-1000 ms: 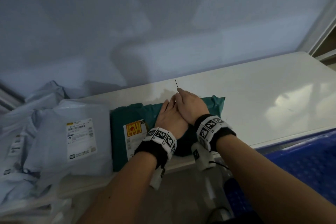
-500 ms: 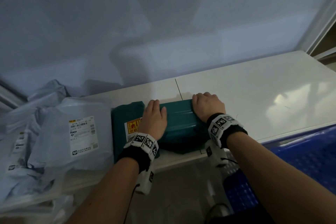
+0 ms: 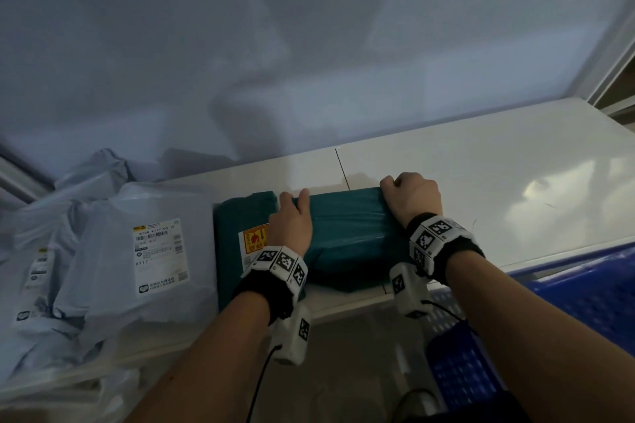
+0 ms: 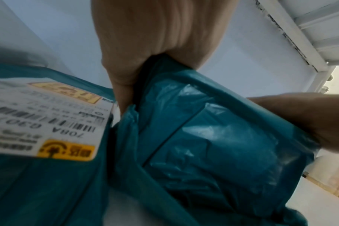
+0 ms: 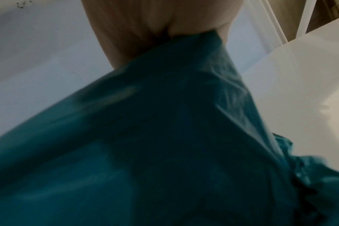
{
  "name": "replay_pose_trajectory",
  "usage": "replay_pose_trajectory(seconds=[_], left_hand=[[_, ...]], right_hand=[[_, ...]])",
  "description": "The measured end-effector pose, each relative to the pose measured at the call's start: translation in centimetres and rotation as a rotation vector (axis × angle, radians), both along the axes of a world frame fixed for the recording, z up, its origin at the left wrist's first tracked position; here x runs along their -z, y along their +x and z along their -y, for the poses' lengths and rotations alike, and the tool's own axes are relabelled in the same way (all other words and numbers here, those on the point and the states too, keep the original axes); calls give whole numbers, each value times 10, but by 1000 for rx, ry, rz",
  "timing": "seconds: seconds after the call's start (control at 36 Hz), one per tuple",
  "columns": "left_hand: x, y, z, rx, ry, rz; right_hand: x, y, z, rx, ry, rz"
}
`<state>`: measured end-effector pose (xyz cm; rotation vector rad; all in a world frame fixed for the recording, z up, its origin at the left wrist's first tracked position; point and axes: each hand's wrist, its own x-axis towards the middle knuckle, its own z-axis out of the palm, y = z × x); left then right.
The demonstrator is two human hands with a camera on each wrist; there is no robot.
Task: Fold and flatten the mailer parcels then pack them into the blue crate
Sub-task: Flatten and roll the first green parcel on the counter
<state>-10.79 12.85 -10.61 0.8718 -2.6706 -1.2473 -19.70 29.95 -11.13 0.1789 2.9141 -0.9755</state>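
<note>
A teal mailer [image 3: 347, 233] lies folded on the white table [image 3: 498, 175], its white and yellow label [image 3: 252, 240] showing at the left. My left hand [image 3: 292, 206] rests on the folded part with its fingers curled over the far edge. The left wrist view shows that hand [image 4: 155, 38] gripping the teal plastic [image 4: 213, 145]. My right hand [image 3: 409, 191] grips the mailer's far right corner, fingers curled over it; the right wrist view shows teal plastic [image 5: 164, 152] running up into the palm [image 5: 155, 23]. The blue crate [image 3: 584, 302] sits below the table's front edge at the right.
Several grey mailers [image 3: 154, 244] with white labels are piled on the table's left end, against the teal one. A pale wall stands behind the table. The table's right half is bare white surface. A metal frame post [image 3: 611, 72] rises at the far right.
One second ago both hands pressed together on the mailer's middle. They have since spread apart to its far edge, and the right end is now folded over the top.
</note>
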Motion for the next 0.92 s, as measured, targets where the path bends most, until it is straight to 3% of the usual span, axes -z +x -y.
replay_pose_trajectory(seconds=[0.19, 0.36, 0.44, 0.58, 0.69, 0.81, 0.86, 0.92], left_hand=[[20, -1, -3, 10, 8, -363], [17, -4, 1, -110, 234, -367], [13, -11, 4, -149, 339, -262], [7, -12, 14, -97, 543, -87], [16, -16, 24, 72, 340, 80], [40, -25, 39, 107, 320, 170], [48, -23, 42, 68, 404, 165], [28, -7, 30, 41, 565, 135]], right_hand=[[5, 3, -1, 55, -197, -264], [12, 1, -4, 64, -312, -263], [11, 5, -9, 65, -351, -241], [8, 14, -13, 59, -489, -35], [8, 18, -16, 74, -565, 153], [9, 19, -20, 2, -589, 336], [11, 20, -22, 8, -609, 400], [17, 20, -25, 24, -627, 446]])
